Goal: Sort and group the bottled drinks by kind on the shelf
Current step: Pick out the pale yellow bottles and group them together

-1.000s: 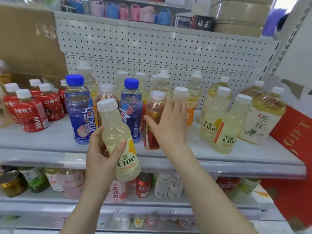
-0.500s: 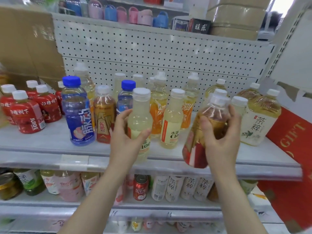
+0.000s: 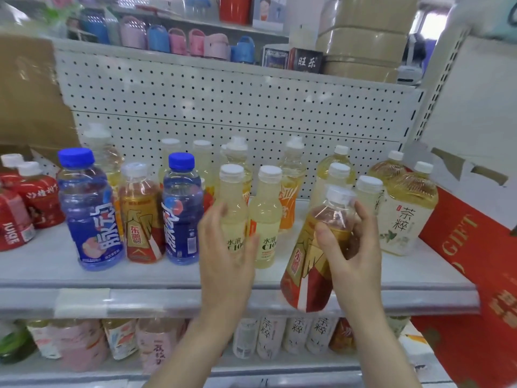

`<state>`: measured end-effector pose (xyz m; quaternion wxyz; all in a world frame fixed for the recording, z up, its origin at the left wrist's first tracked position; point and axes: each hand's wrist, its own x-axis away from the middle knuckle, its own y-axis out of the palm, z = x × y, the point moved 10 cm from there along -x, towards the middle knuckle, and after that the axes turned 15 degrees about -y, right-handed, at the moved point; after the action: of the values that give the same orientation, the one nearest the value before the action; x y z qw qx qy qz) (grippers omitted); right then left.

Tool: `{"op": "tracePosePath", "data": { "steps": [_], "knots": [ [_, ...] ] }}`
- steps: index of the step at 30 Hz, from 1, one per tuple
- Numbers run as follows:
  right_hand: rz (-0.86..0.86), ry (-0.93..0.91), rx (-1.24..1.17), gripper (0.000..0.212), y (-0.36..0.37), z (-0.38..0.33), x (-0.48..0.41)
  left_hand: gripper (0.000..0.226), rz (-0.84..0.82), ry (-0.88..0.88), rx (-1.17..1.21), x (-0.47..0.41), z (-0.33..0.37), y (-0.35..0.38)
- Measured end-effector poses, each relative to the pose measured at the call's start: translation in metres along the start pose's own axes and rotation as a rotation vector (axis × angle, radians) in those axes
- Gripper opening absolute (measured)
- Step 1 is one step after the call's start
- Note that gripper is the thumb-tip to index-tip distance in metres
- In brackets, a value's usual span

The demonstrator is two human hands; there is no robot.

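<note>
Amber bottle (image 3: 313, 264) tilted in right hand (image 3: 352, 247) — left hand (image 3: 226, 247) gripping pale C100 bottle (image 3: 233, 217) on shelf (image 3: 56, 264)

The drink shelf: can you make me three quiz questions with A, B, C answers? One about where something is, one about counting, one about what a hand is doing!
1. Where is the tea bottle with the white label?
A. far left of the shelf
B. right end of the shelf
C. on the floor

2. How many blue caps are there?
A. two
B. four
C. none

3. What is the right hand doing?
A. hanging empty
B. holding a can
C. holding a tilted amber bottle

Answers:
1 B, it stands by the red gift box.
2 A, one blue cap at the left and another blue cap further right.
3 C, the amber bottle leans in its grip, off the shelf.
</note>
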<state>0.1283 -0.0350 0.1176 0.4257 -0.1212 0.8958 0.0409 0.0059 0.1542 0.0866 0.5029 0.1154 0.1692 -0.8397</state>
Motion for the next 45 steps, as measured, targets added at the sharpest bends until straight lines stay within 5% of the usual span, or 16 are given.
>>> {"op": "tracePosePath", "data": {
  "steps": [3, 5, 8, 12, 14, 17, 21, 23, 25, 27, 30, 33, 40, 45],
  "knots": [
    [-0.078, 0.019, -0.106, 0.055, 0.023, -0.002, -0.004, 0.069, -0.43, -0.053, -0.027, 0.035, 0.003, 0.045],
    [-0.176, 0.054, -0.145, 0.056, 0.043, 0.001, -0.008, 0.074, -0.498, -0.136, 0.011, 0.036, -0.009, 0.056],
    [-0.275, 0.03, -0.1, 0.043, 0.058, 0.002, -0.019, 0.085, -0.413, -0.25, 0.106, 0.027, -0.027, 0.042],
    [0.119, -0.299, 0.393, 0.04, -0.013, -0.021, -0.04, 0.081, -0.366, -0.308, 0.19, 0.031, -0.042, 0.015],
    [0.248, -0.168, 0.577, 0.064, -0.05, 0.005, -0.041, 0.082, -0.349, -0.312, 0.213, 0.031, -0.047, 0.005],
    [0.061, 0.147, 0.623, 0.092, -0.051, 0.072, -0.028, 0.079, -0.331, -0.32, 0.24, 0.03, -0.05, 0.001],
    [-0.006, 0.14, 0.619, 0.094, -0.038, 0.091, -0.02, 0.076, -0.309, -0.329, 0.286, 0.028, -0.05, 0.006],
    [0.043, 0.037, 0.734, 0.092, -0.039, 0.073, -0.023, 0.078, -0.3, -0.336, 0.302, 0.028, -0.053, 0.007],
    [0.077, -0.278, 0.801, 0.075, -0.02, 0.03, -0.024, 0.079, -0.285, -0.347, 0.31, 0.028, -0.056, 0.006],
    [-0.097, -0.451, 0.671, 0.054, 0.022, 0.014, -0.029, 0.077, -0.265, -0.35, 0.313, 0.028, -0.059, 0.003],
    [-0.496, -0.222, 0.45, 0.047, 0.086, 0.052, -0.053, 0.072, -0.24, -0.353, 0.309, 0.028, -0.061, -0.003],
    [-0.674, -0.14, 0.38, 0.043, 0.118, 0.075, -0.069, 0.074, -0.212, -0.332, 0.279, 0.03, -0.056, -0.011],
    [-0.619, -0.033, 0.274, 0.025, 0.115, 0.085, -0.084, 0.075, -0.194, -0.343, 0.264, 0.032, -0.057, -0.02],
    [-0.685, -0.048, 0.283, 0.033, 0.121, 0.085, -0.082, 0.082, -0.201, -0.345, 0.281, 0.031, -0.058, -0.022]
  ]
}}
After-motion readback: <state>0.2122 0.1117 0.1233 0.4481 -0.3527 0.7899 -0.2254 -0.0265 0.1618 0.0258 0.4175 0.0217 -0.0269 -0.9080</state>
